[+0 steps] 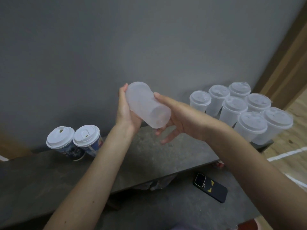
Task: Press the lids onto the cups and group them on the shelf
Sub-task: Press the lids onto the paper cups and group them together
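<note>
Frosted cup [147, 105] held in the air, tipped on its side, flat base toward the camera, lid [137, 86] end turned away. Left hand [125, 110] laid flat against its left side, fingers straight, pressing. Right hand [172, 118] round its right side, thumb on top, fingers loosely curled beneath: a grip pinching the cup wall. Lid seating: cannot tell.

Best done, at a guess, by pressing evenly all round the rim rather than the thin wall, likely to buckle; then standing it upright.

Milky, translucent plastic, smooth and tapered.

Right of the frosted cup, seven lidded frosted cups [233, 107] packed close on the shelf [149, 146], a rough, mottled grey slab. Left of and lower than the frosted cup, two paper cups [73, 141], printed blue, with white domed lids. Below it, nearer the camera, a dark phone [210, 188].
</note>
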Motion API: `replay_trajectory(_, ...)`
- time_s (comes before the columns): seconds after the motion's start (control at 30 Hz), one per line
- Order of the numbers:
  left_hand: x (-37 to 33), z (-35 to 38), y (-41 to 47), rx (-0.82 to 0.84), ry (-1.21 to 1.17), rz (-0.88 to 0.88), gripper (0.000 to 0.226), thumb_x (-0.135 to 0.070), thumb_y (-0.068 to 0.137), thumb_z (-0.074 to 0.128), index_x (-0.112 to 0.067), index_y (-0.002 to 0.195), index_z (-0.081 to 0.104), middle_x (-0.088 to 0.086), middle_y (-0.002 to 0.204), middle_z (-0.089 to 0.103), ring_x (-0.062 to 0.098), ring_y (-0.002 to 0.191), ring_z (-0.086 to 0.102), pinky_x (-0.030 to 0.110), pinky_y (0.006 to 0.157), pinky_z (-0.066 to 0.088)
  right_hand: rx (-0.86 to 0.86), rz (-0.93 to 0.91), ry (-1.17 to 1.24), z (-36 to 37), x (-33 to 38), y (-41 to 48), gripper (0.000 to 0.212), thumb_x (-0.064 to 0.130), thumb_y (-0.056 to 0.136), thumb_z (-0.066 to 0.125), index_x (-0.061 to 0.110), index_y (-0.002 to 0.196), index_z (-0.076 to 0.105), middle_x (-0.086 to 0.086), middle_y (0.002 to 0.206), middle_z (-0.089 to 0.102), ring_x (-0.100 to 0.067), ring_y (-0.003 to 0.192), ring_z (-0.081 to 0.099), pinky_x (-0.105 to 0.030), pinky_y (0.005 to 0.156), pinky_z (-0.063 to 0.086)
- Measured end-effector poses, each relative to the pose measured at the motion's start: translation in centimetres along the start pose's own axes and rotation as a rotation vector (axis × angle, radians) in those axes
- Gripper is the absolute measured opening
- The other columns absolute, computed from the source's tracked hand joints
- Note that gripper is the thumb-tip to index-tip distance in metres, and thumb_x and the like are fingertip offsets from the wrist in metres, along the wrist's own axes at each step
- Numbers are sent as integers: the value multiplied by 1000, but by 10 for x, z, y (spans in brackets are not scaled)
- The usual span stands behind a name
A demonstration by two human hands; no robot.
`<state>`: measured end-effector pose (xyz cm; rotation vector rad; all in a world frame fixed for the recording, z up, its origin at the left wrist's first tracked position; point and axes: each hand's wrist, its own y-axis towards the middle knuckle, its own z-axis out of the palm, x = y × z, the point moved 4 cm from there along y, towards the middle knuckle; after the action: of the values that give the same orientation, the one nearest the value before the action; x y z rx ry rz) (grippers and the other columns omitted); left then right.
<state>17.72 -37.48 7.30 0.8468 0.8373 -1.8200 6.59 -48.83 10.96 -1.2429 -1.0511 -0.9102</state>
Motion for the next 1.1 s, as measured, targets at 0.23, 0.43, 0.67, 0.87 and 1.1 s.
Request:
replay_trajectory(0.23,13,12,-11,298,518,461,42,-50,77,70,-24,109,62,-7,128,64,9,111,62,24,83,51,-312,-193,-438,-41,-67,-4,63,48,87,78,27,135,44,15,118,56,-3,104,61,-22,79,58)
replay_trajectory(0.43,58,23,-6,296,803,449,47,-57,78,71,-34,118,63,-15,122,65,4,118,60,35,105,49,-519,-201,-797,-77,-106,-11,69,52,79,83,24,133,51,8,121,54,-9,107,54,-23,85,46)
replay_trajectory(0.67,107,66,-6,521,682,222,59,-23,82,83,-25,132,51,-21,127,63,-7,122,57,16,100,47,-775,-246,-466,-110,-154,-3,66,30,76,88,24,136,59,20,116,68,12,107,62,-7,83,47)
replay_trajectory(0.87,124,41,7,438,704,210,33,-11,92,73,-14,123,60,1,131,63,15,121,63,23,94,52,-1005,-126,-450,-159,-184,-4,72,32,75,87,20,137,51,5,131,63,-15,121,60,-35,96,52)
replay_trajectory(1.1,130,19,8,433,742,191,20,-1,94,68,-13,111,66,2,118,71,17,111,68,19,88,52,-1025,-84,-434,-174,-188,12,73,27,78,86,18,137,46,-1,132,61,-18,119,58,-36,96,50)
